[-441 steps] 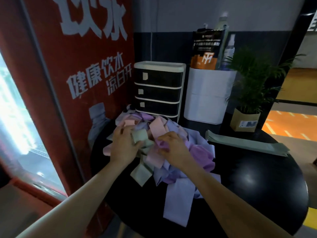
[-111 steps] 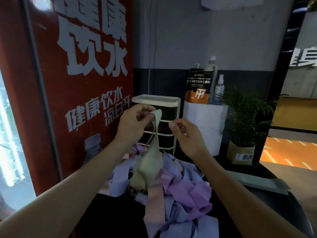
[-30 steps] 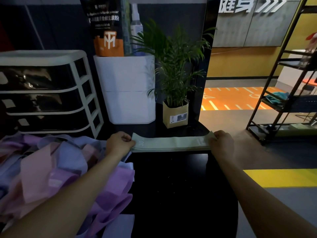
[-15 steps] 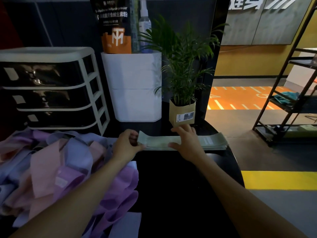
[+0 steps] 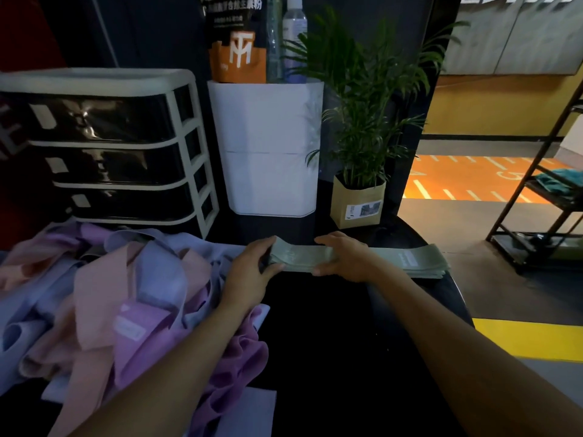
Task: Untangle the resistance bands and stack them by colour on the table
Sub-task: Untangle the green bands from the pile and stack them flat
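Observation:
A flat stack of pale green resistance bands [image 5: 410,260] lies along the far edge of the black round table [image 5: 331,342]. My left hand [image 5: 252,272] pinches the stack's left end between thumb and fingers. My right hand [image 5: 344,257] presses flat on the stack's middle, fingers straight. A tangled pile of pink, purple and lilac bands [image 5: 126,294] covers the table's left side, under my left forearm.
Behind the pile stands a cream drawer unit [image 5: 110,146]. A white bin [image 5: 271,146] with a pouch and bottles on top and a potted plant [image 5: 359,200] stand just behind the green stack. A black metal rack [image 5: 542,216] stands on the floor at right.
My right hand has slid from the green stack's right end to its middle and now lies flat on it. My left hand has stayed at the left end.

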